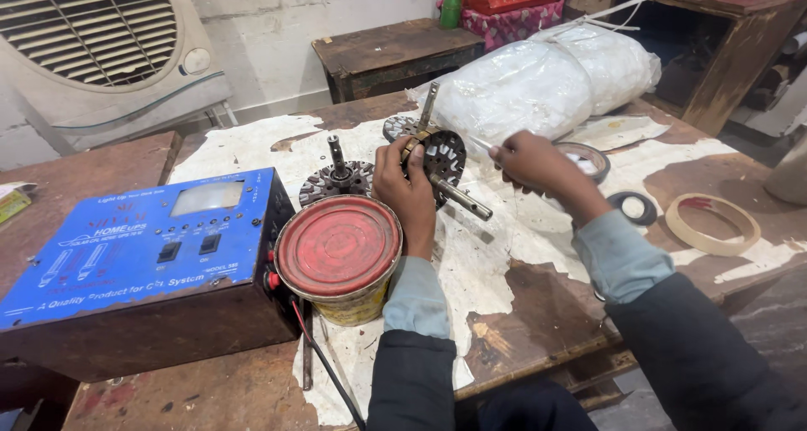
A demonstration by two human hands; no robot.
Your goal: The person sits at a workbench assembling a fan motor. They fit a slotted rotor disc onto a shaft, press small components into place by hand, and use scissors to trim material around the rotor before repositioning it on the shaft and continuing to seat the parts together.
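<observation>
My left hand [406,183] grips a slotted metal motor core on a steel shaft [444,158], held tilted just above the table. My right hand [530,160] is pinched on a thin strip of white insulation [481,144] that runs toward the core's rim. A second motor core [338,179] with an upright shaft sits on the table just left of my left hand. Behind the held core, a third toothed part [397,128] is partly hidden.
A red-lidded tin can [339,254] and a blue electrical box [139,250] stand at the left. Tape rolls [713,223], [632,206], [588,158] lie to the right. A white plastic bundle [538,82] is behind. The table front edge [538,368] is close.
</observation>
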